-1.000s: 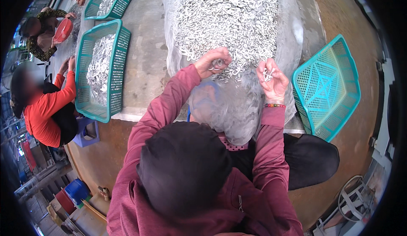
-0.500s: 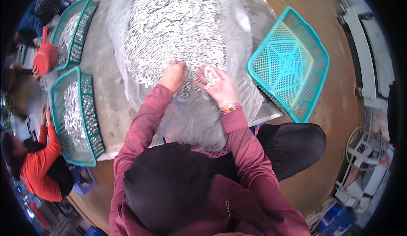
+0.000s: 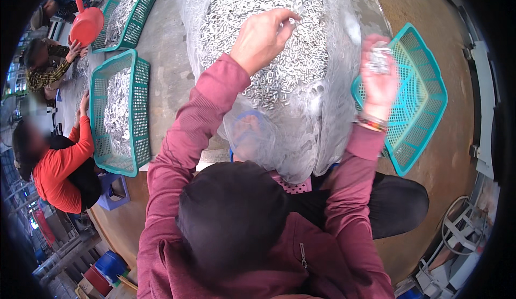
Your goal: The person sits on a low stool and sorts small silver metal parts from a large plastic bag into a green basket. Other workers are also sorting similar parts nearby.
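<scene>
A broad heap of small silvery curved pieces (image 3: 279, 57), metal by their look, lies on a clear plastic sheet (image 3: 344, 46) in front of me. My left hand (image 3: 260, 40) hovers above the heap, back upward, forefinger and thumb apart with nothing visible between them. Palm up, my right hand (image 3: 380, 81) carries a small cluster of silvery pieces (image 3: 379, 58); motion blurs its fingers. It is over the left edge of a teal plastic basket (image 3: 427, 127), whose visible mesh bottom holds no pieces.
Two more teal baskets (image 3: 141, 138) (image 3: 138, 27) with silvery pieces stand on the left. Beyond them, a person in orange (image 3: 64, 159) sits on a purple stool (image 3: 114, 191), and another person's hand touches a red scoop (image 3: 87, 25). White metal frames (image 3: 457, 234) line the right side.
My right hand has swung from the heap rightward to the empty basket, carrying pieces. My left hand has lifted off the heap's near edge and its fingers have parted. The view has shifted.
</scene>
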